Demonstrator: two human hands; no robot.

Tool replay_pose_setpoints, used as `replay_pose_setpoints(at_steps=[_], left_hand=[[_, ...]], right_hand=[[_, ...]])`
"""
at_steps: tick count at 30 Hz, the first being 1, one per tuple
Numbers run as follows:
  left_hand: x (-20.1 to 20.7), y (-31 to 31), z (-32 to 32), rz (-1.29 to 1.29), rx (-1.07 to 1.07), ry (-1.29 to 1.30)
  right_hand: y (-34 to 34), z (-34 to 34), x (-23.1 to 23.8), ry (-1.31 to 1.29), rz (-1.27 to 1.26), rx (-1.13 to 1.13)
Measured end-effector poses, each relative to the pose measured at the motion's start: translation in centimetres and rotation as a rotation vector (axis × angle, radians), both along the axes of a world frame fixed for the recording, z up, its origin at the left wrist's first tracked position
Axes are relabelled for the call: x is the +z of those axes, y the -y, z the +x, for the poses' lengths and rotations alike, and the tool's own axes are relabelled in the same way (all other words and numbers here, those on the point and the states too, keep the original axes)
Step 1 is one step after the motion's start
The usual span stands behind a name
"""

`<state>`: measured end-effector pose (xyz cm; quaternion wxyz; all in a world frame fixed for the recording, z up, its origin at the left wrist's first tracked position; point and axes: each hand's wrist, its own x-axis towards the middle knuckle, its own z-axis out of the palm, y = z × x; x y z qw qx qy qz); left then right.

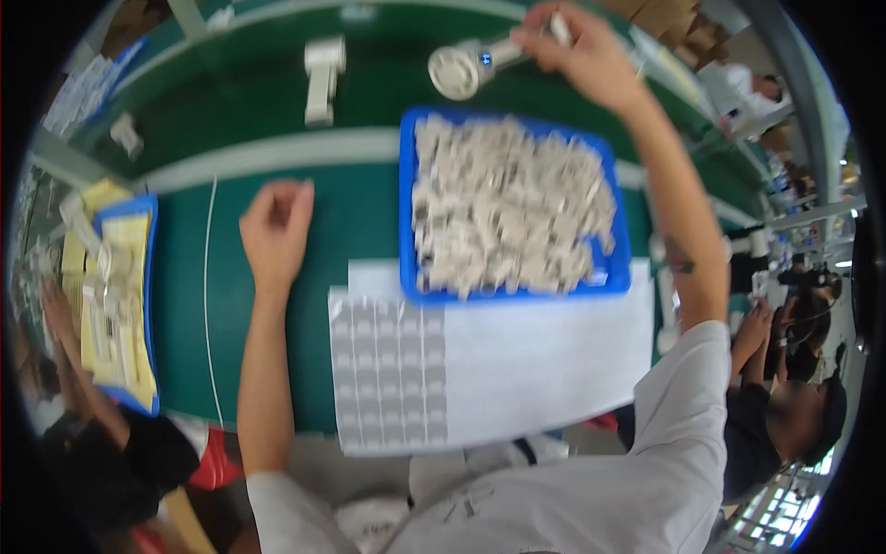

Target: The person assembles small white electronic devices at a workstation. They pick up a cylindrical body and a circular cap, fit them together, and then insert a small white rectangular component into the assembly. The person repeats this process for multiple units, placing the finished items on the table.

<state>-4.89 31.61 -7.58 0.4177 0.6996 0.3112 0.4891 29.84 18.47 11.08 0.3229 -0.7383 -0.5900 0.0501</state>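
My right hand [583,54] reaches to the far side of the bench, its fingers closed round the handle of a white handheld device [454,74]. The device has a round head and a small blue lit display. My left hand [275,226] hovers over the green bench, fingers curled into a loose fist with nothing visible in them. Between my arms lies a blue tray [406,208] heaped with small off-white parts [508,203]. In front of it is a white sheet [544,360], partly covered with rows of grey labels [388,374].
Another white device [323,81] lies at the back of the bench [185,305]. To the left, a blue tray [153,305] with yellow lining holds white devices [113,268], beside a co-worker's hand [57,312]. Another person [784,415] sits at the right.
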Motion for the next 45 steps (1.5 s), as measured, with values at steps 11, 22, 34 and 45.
replay_pose_setpoints(at_steps=[11,22,34,45], left_hand=[[11.6,15.0,-2.6,0.121,-0.389,-0.095],[8.5,21.2,-9.6,-0.211,-0.362,0.371],[9.3,23.5,-8.1,-0.111,-0.586,0.142],[9.5,21.7,-4.2,-0.011,-0.666,0.318]], right_hand=[[15.8,-21.5,-0.8,-0.013,0.369,0.355],[18.4,-26.4,-15.5,-0.053,-0.036,0.115],[18.3,-27.7,-16.7,-0.111,0.096,-0.005],[19.8,-26.7,-16.8,-0.795,0.384,-0.008]])
